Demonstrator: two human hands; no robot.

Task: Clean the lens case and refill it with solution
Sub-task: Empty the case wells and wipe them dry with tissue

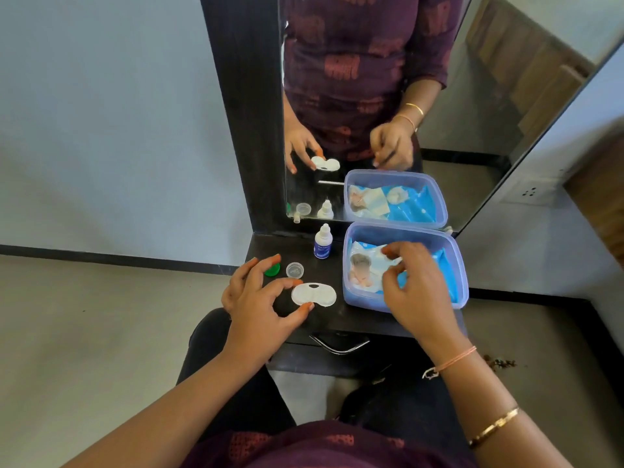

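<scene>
Pinching the white lens case (314,294) at its left lobe, the left hand (260,298) holds it between thumb and forefinger just over the dark bench (351,319), with the other fingers spread and free. The case is a small, flat, two-lobed piece of plastic, lidless, so I judge it very light and stiff, easy to lift but easy to flick out of a two-finger pinch, and likely slick once wet; a hold across the narrow waist between the two wells, or on the outer rim of one lobe as now, would keep fingertips out of the wells that must stay clean. The right hand (418,285) reaches into the blue plastic box (461,265) on the right, fingers curled over the pale packet (363,265) inside; whether it has already closed on anything I cannot tell. Just beyond the case lie a green cap (272,271) and a clear cap (295,269), apart from each other and from the case. The solution bottle (323,243) stands upright farther back, near the mirror (371,96), with its nozzle bare. It looks like a soft squeeze bottle, light and tippable, best taken round the body. The caps are tiny and smooth, so they should be picked up by their rims.
</scene>
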